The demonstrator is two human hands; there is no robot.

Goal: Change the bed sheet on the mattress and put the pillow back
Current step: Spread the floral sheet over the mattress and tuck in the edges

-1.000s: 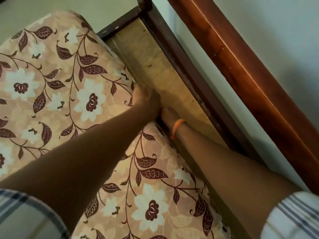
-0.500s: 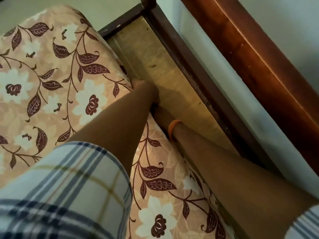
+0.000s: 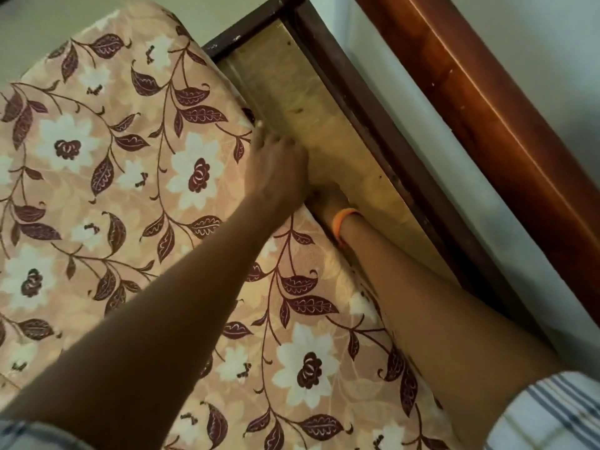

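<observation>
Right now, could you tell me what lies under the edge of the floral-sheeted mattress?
Beside the mattress, a bare wooden bed board shows. The right hand reaches under the edge, fingers hidden; the left hand rests on top.

Dim warm indoor light, soft overall blur, wide-angle bending at edges.
</observation>
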